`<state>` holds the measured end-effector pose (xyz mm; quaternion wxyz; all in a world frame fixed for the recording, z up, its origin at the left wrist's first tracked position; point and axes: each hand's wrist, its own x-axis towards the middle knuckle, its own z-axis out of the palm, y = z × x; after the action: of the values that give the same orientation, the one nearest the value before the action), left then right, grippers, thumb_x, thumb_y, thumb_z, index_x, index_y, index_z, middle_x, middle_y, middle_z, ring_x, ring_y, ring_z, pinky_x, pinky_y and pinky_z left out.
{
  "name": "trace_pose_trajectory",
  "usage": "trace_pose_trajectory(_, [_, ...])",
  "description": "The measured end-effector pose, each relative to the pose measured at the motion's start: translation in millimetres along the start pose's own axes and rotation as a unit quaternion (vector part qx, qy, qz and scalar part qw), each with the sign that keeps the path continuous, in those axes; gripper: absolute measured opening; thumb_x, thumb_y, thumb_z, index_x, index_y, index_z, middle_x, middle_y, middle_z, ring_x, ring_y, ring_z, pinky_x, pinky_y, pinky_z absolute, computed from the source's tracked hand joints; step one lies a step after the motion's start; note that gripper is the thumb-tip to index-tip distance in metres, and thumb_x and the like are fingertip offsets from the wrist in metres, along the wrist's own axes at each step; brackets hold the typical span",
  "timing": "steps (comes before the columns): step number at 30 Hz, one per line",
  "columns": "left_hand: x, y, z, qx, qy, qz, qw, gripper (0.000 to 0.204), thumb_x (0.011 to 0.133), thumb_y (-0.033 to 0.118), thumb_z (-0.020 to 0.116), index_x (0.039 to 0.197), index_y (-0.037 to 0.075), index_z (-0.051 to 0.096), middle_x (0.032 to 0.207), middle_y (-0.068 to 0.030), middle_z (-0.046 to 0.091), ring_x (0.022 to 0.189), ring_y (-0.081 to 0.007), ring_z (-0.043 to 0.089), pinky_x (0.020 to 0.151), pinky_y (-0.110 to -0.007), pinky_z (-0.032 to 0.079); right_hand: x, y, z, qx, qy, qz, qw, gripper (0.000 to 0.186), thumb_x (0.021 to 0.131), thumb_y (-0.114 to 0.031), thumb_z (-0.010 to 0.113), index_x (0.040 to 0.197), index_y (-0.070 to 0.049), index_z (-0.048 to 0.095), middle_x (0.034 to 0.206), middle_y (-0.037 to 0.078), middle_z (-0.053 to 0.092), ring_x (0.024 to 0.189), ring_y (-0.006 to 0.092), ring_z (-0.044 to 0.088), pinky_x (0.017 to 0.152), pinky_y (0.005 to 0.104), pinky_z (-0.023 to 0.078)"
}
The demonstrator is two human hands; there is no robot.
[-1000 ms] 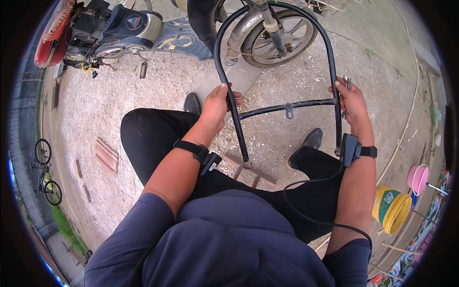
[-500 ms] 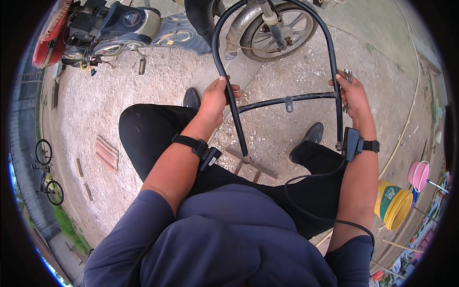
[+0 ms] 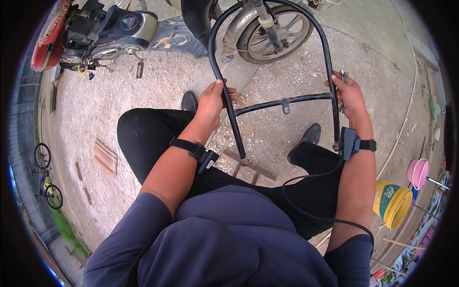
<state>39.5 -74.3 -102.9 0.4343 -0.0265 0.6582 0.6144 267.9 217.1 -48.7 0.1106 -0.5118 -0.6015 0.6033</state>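
Both my hands hold up a black U-shaped tubular metal frame [image 3: 296,99], its curved end away from me and its two rusty open ends toward my lap. A crossbar with a small grey tab joins its sides. On the left tube, my left hand [image 3: 213,99] is closed, thumb on top and fingers around behind. At the right tube, my right hand [image 3: 350,93] pinches the bar between thumb and fingers. A metal wrench [image 3: 343,76] also sits in that right hand, its middle hidden by the palm. Past the frame's curve stands a motorbike's front wheel [image 3: 275,36].
A blue-and-white electric scooter [image 3: 124,26] with a red seat lies across the far left. Under my lap is a small wooden stool [image 3: 258,170]. Reddish tiles [image 3: 105,157] and a bicycle [image 3: 45,174] are at left. A yellow bucket [image 3: 394,205] and pink bucket [image 3: 417,173] stand right.
The frame and both hands appear slightly shifted to the left, along with a small shift of the whole view. The grip on the frame stays the same.
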Motion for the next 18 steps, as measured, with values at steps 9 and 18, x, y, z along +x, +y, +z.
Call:
trace_pose_trajectory(9, [3, -4, -1, -0.015, 0.003, 0.007, 1.000, 0.038, 0.108, 0.035, 0.042, 0.125, 0.003, 0.052, 0.103, -0.0127, 0.068, 0.086, -0.0218, 0.068, 0.079, -0.036, 0.053, -2, -2, 1, -0.019, 0.004, -0.002, 1.000, 0.038, 0.099, -0.023, 0.061, 0.130, -0.001, 0.060, 0.094, 0.005, 0.073, 0.058, 0.0059, 0.046, 0.050, 0.0223, 0.036])
trace_pose_trajectory(18, [3, -3, -1, -0.015, 0.006, 0.005, 1.000, 0.038, 0.108, 0.034, 0.042, 0.128, 0.003, 0.051, 0.102, -0.0127, 0.069, 0.085, -0.0220, 0.069, 0.079, -0.036, 0.053, -8, -9, 1, -0.029, -0.015, 0.001, 0.999, 0.039, 0.101, -0.019, 0.057, 0.133, 0.002, 0.058, 0.093, 0.005, 0.070, 0.075, 0.0118, 0.058, 0.066, 0.0272, 0.047])
